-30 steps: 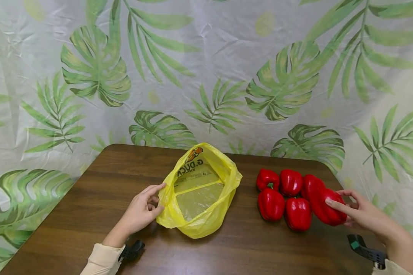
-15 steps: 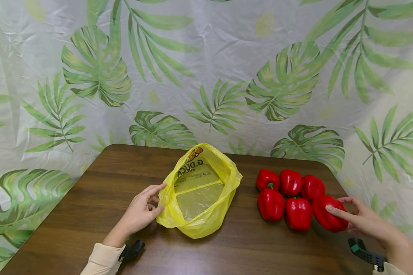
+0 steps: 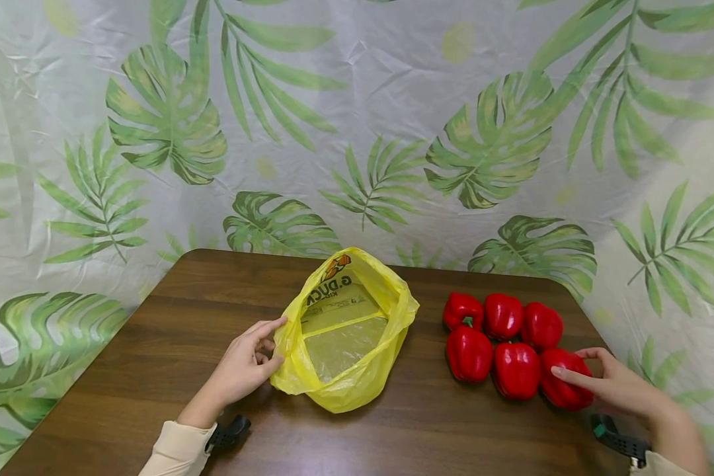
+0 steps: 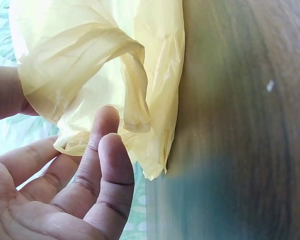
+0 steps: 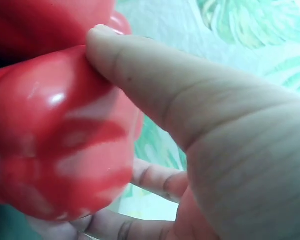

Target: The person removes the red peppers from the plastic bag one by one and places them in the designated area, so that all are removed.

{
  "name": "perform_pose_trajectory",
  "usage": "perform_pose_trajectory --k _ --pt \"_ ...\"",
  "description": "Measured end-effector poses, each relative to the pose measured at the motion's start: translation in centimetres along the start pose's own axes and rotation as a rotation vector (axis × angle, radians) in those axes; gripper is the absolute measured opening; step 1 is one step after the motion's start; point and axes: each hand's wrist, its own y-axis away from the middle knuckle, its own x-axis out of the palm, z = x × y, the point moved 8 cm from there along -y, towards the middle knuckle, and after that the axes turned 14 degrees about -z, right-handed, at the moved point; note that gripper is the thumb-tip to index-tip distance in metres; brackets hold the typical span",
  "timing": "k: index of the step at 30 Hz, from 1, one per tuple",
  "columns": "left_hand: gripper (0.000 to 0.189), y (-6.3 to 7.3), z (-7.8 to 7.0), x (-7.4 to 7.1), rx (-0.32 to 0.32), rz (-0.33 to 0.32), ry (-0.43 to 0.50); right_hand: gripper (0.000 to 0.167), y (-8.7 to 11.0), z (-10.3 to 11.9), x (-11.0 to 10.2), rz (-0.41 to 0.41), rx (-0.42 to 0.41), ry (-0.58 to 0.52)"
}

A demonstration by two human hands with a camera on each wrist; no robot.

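Observation:
In the head view, my right hand (image 3: 621, 383) grips a red bell pepper (image 3: 565, 380) at the right end of the front row, thumb on top. The right wrist view shows this glossy pepper (image 5: 60, 135) close up, with the thumb on one side and fingers curled around the other. It sits low beside several more red bell peppers (image 3: 515, 370). At mid-table a yellow plastic bag (image 3: 357, 396) stands with its mouth wide, dark print inside. My left hand (image 3: 246, 363) holds the bag's left edge with thumb and fingertips; the left wrist view shows the thin film (image 4: 160, 75) at the fingers.
Everything lies on a dark brown wooden table (image 3: 214, 291). A leaf-patterned cloth (image 3: 387, 112) hangs behind it. Each wrist carries a black strap mount, the left wrist mount (image 3: 229, 433) near the table's surface.
My right hand has lowered the bell pepper towards the front and set it at the right end of the front row. The left hand and the bag have stayed in place.

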Motion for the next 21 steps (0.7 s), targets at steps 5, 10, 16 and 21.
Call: perform_pose_trajectory --k 5,10,16,21 --pt "0.066 0.0 0.0 0.1 -0.008 0.006 0.002 0.091 -0.1 0.3 0.2 -0.034 -0.014 0.04" --pt "0.066 -0.1 -0.1 0.3 -0.006 0.012 0.006 0.093 0.1 0.3 0.3 -0.045 -0.021 0.077" --pt "0.066 0.0 -0.2 0.0 -0.006 0.012 0.013 0.096 0.0 0.4 0.1 -0.058 -0.05 0.151" --pt "0.065 -0.1 -0.6 -1.1 0.052 -0.035 -0.036 0.098 -0.2 0.8 -1.0 -0.113 -0.112 0.295"
